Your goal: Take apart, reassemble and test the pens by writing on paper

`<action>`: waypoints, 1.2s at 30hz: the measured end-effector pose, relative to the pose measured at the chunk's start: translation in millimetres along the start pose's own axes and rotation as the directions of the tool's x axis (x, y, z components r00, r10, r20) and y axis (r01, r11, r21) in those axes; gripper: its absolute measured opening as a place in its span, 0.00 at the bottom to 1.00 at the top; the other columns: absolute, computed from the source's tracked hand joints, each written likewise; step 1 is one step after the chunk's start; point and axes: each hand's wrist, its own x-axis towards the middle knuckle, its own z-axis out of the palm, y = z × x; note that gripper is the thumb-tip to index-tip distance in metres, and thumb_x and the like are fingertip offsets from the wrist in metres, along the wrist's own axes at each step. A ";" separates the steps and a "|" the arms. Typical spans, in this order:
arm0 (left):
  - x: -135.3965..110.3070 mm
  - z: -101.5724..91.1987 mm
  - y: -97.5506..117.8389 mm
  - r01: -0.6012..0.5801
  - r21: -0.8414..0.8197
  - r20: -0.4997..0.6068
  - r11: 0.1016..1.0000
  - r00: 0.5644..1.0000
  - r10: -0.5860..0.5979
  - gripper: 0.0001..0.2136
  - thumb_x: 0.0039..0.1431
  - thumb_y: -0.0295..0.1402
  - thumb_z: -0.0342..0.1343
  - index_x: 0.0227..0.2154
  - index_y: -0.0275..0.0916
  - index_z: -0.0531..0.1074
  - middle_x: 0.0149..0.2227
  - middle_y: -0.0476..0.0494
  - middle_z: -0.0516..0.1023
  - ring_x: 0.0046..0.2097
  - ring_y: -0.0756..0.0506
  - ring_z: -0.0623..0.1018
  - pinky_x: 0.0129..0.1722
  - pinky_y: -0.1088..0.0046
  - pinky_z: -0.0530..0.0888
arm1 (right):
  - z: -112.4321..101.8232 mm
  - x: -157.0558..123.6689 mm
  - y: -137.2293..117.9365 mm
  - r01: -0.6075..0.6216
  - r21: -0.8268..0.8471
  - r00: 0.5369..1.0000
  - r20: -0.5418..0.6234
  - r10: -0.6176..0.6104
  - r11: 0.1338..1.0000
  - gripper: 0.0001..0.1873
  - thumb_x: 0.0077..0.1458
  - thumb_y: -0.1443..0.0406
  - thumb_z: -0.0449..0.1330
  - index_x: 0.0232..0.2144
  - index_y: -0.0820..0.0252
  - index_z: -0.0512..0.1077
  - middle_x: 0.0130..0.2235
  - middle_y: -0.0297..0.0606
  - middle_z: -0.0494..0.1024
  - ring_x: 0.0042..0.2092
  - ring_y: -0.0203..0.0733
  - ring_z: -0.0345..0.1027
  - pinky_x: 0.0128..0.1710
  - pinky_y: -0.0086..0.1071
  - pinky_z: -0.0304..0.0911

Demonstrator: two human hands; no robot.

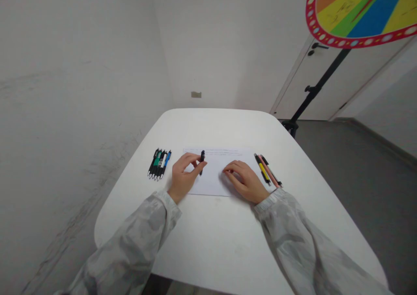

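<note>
My left hand [183,177] pinches a black pen [202,156] between thumb and fingers, holding it about upright over the left part of a white sheet of paper [211,185]. Small lines of print run along the sheet's top. Over the paper's right side, my right hand [246,182] is loosely closed, its fingertips and thumb drawn together with nothing visible between them. Left of the sheet lies a row of several pens [159,164], with black, green, white and blue barrels. To the right of my right hand lie a yellow-and-black pen [263,171], a pink pen [270,172] and another pen with black ends.
The white table [208,238] has rounded corners and stands close to the walls on the left and at the back. A colourful prize wheel [361,8] on a black stand [314,91] rises beyond the table's right side, before a white door [345,73].
</note>
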 end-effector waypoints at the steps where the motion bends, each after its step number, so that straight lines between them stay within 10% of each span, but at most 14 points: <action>1: 0.0 -1.0 0.0 -0.074 0.032 0.024 0.997 0.997 0.073 0.06 0.68 0.37 0.68 0.41 0.41 0.83 0.38 0.45 0.83 0.36 0.48 0.79 0.40 0.69 0.78 | -0.1 -0.1 -0.1 0.003 0.004 1.000 -0.014 -0.003 1.000 0.07 0.74 0.65 0.56 0.44 0.54 0.75 0.42 0.42 0.81 0.46 0.50 0.74 0.49 0.47 0.67; 11: -2.5 -0.3 -5.4 -0.458 0.256 0.402 0.851 0.851 0.337 0.09 0.75 0.37 0.61 0.51 0.42 0.82 0.40 0.44 0.85 0.40 0.45 0.80 0.40 0.65 0.74 | -1.2 0.4 -10.1 0.047 0.154 0.979 -0.201 -0.016 0.987 0.12 0.69 0.63 0.66 0.54 0.50 0.76 0.43 0.40 0.82 0.45 0.49 0.75 0.48 0.47 0.71; 24: -4.5 1.0 -3.2 -0.294 0.228 0.523 0.928 0.841 0.138 0.11 0.76 0.39 0.58 0.53 0.44 0.81 0.45 0.41 0.86 0.45 0.42 0.83 0.48 0.62 0.75 | 1.1 3.0 -2.0 -0.105 0.349 0.919 -0.323 0.225 0.931 0.10 0.70 0.55 0.65 0.42 0.52 0.81 0.42 0.41 0.83 0.46 0.50 0.77 0.50 0.49 0.73; 31: -4.2 0.6 -3.1 -0.276 0.223 0.522 0.935 0.844 0.125 0.10 0.77 0.35 0.56 0.51 0.41 0.81 0.40 0.43 0.86 0.41 0.43 0.83 0.45 0.64 0.74 | 1.2 21.1 10.3 -0.072 0.857 0.718 -0.311 0.622 0.511 0.18 0.64 0.45 0.69 0.40 0.49 0.72 0.42 0.34 0.82 0.47 0.44 0.80 0.51 0.44 0.78; 34: -3.2 -1.7 -4.7 -0.263 0.239 0.493 0.935 0.862 0.117 0.10 0.77 0.36 0.55 0.48 0.41 0.81 0.39 0.43 0.86 0.40 0.44 0.83 0.44 0.65 0.73 | -5.3 41.8 12.3 -0.002 0.966 0.635 -0.199 0.747 0.259 0.20 0.61 0.47 0.71 0.40 0.50 0.69 0.31 0.27 0.75 0.33 0.37 0.76 0.37 0.33 0.78; 36: -2.8 -3.5 -6.3 -0.240 0.271 0.461 0.932 0.882 0.093 0.10 0.77 0.37 0.55 0.46 0.41 0.82 0.37 0.44 0.85 0.37 0.45 0.81 0.42 0.65 0.73 | -10.8 56.0 11.7 0.011 0.994 0.646 -0.090 0.758 0.108 0.19 0.63 0.49 0.70 0.37 0.51 0.67 0.23 0.21 0.62 0.21 0.31 0.58 0.19 0.23 0.61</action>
